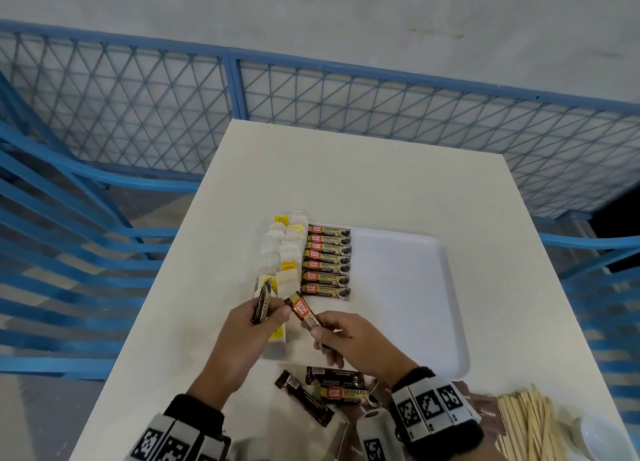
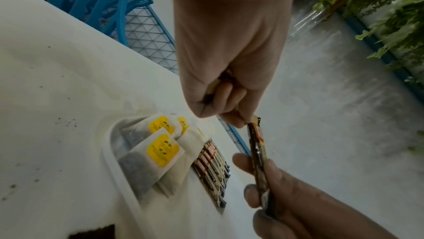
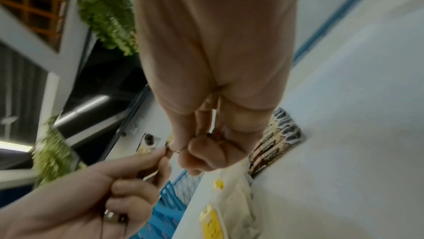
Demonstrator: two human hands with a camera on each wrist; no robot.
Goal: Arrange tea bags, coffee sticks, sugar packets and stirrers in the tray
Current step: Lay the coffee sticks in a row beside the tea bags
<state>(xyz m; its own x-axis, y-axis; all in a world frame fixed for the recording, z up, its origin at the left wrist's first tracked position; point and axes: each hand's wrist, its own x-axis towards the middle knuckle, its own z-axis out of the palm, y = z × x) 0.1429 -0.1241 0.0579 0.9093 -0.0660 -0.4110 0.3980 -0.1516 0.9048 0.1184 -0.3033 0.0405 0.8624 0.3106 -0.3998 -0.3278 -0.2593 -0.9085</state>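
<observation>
My left hand (image 1: 270, 317) grips one dark coffee stick (image 1: 262, 303) upright over the tray's near left corner. My right hand (image 1: 320, 332) pinches a second coffee stick (image 1: 304, 313), tilted up-left, its top end close to the left fingertips (image 2: 238, 123). The white tray (image 1: 415, 287) holds tea bags (image 1: 284, 252) with yellow tags along its left side. Beside them several coffee sticks (image 1: 327, 263) lie in a neat row. In the left wrist view the right hand's stick (image 2: 258, 155) stands over that row (image 2: 211, 166).
Three loose coffee sticks (image 1: 332, 381) lie on the white table (image 1: 346, 169) below the tray. Wooden stirrers (image 1: 526, 422) and brown packets (image 1: 481, 415) are at the near right, by a white cup (image 1: 602, 436). A blue mesh fence (image 1: 242, 90) stands behind the table.
</observation>
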